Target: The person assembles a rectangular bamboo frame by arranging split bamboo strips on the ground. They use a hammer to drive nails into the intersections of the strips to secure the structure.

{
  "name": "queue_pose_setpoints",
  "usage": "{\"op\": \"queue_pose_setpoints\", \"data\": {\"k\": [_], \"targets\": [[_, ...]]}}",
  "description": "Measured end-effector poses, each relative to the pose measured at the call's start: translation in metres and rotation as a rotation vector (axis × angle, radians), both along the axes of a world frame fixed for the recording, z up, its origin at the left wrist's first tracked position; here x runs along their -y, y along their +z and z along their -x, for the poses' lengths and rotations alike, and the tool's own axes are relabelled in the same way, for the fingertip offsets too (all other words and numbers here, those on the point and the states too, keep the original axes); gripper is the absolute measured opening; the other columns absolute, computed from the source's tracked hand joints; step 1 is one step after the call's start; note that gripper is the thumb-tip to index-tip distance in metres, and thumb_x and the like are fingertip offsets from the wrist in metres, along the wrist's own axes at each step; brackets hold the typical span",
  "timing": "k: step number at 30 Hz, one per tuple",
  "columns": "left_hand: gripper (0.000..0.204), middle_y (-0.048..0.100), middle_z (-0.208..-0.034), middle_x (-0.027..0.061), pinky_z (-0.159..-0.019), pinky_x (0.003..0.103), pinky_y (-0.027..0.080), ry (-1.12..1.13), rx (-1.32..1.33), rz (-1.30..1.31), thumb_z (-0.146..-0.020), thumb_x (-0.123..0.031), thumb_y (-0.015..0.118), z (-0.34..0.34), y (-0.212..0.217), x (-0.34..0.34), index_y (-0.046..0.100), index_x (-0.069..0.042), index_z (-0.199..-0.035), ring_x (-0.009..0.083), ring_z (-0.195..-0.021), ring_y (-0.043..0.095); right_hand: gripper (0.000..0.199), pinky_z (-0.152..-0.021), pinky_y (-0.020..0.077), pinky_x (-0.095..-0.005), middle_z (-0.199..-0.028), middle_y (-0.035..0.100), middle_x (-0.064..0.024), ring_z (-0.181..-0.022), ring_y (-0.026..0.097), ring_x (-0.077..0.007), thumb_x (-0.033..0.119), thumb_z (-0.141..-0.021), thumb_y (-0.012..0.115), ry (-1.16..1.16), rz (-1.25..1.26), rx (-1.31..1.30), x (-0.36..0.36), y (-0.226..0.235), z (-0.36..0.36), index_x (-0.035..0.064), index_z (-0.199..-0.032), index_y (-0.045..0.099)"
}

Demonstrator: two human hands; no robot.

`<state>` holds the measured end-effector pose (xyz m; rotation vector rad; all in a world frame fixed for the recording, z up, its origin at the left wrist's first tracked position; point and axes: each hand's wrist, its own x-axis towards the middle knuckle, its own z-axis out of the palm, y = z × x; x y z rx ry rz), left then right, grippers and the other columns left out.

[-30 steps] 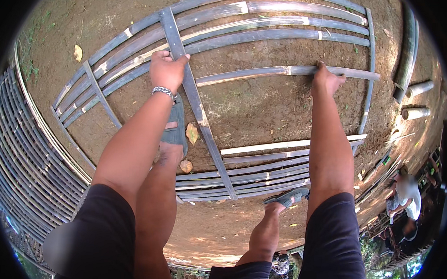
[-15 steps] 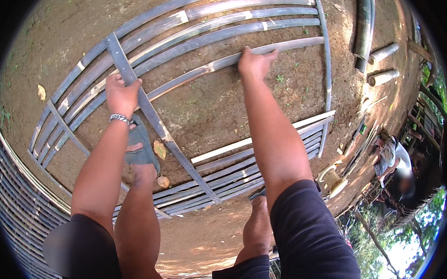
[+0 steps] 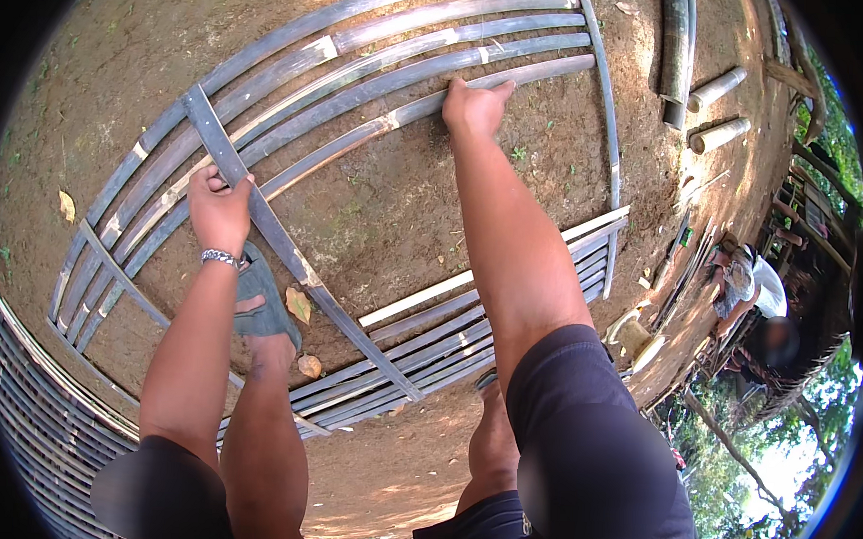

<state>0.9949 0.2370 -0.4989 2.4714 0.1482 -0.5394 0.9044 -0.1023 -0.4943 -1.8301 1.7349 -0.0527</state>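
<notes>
A flat bamboo frame lies on the ground, with long dark strips running left to right. My left hand [image 3: 217, 210] is closed on the wide dark bamboo crosspiece [image 3: 290, 246], its thumb on one edge and fingers curled at the other. My right hand [image 3: 475, 109] grips the innermost bamboo strip [image 3: 360, 132] of the far group, thumb pointing right along it. This strip's left part reaches the crosspiece near my left hand. Several parallel bamboo strips [image 3: 401, 52] lie just beyond it. The fingertips under the strip are hidden.
A nearer group of bamboo strips [image 3: 429, 338] lies under the same crosspiece. My sandaled foot [image 3: 264, 297] stands inside the frame. A slatted bamboo panel [image 3: 41, 417] is at left. Cut bamboo tubes [image 3: 719, 135] lie at right; another person [image 3: 763, 291] sits beyond.
My right hand has shifted the strip's right part away from me, closer to the far strips. My left hand stays on the crosspiece. The whole view has shifted slightly.
</notes>
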Motion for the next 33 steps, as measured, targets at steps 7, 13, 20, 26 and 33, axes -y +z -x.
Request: {"op": "queue_pose_setpoints", "data": {"k": [7,13,20,26,33], "targets": [[0.046,0.070,-0.115,0.0171,-0.090,0.035,0.055,0.182,-0.001,0.146,-0.085,-0.018,0.083,0.043,-0.008,0.005,0.064,0.004,-0.121,0.0236,-0.101,0.069,0.104,-0.117,0.0408,-0.0409,-0.146,0.048,-0.0385,-0.135,0.053,-0.0444,0.030,-0.091,0.072,0.156,0.272,-0.138,0.033,-0.045,0.015,-0.0142,-0.157,0.004],[0.044,0.070,-0.119,0.0162,-0.095,0.033,0.055,0.315,-0.104,0.208,-0.087,-0.011,0.082,0.044,-0.006,-0.011,0.063,0.006,-0.124,0.0216,-0.108,0.068,0.100,-0.119,0.0367,-0.0403,-0.150,0.043,-0.0383,-0.142,0.047,-0.0427,0.036,-0.088,0.078,0.076,0.028,0.020,0.032,-0.051,0.014,-0.0184,-0.152,0.023],[0.038,0.072,-0.117,0.0177,-0.095,0.031,0.056,0.449,-0.116,0.389,-0.086,0.000,0.078,0.048,0.002,0.000,0.062,0.006,-0.120,0.0212,-0.108,0.070,0.103,-0.105,0.0399,-0.0387,-0.138,0.051,-0.0318,-0.124,0.051,-0.0367,0.033,-0.087,0.080,0.047,0.044,0.037,0.042,-0.056,0.021,-0.0142,-0.155,0.019],[0.037,0.071,-0.113,0.0159,-0.094,0.031,0.055,0.420,-0.053,0.405,-0.087,0.002,0.077,0.050,-0.014,-0.005,0.061,0.005,-0.121,0.0211,-0.106,0.069,0.103,-0.122,0.0330,-0.0407,-0.154,0.039,-0.0381,-0.145,0.041,-0.0428,0.038,-0.090,0.075,0.104,0.050,0.003,0.035,-0.043,0.015,-0.0203,-0.153,0.018],[0.035,0.068,-0.118,0.0179,-0.095,0.031,0.054,0.477,-0.067,0.439,-0.091,0.003,0.074,0.054,-0.029,-0.017,0.059,0.007,-0.122,0.0215,-0.108,0.068,0.098,-0.122,0.0325,-0.0441,-0.155,0.035,-0.0362,-0.144,0.040,-0.0452,0.023,-0.091,0.074,0.043,-0.002,0.020,0.015,-0.006,-0.003,-0.0090,-0.160,0.011]]}}
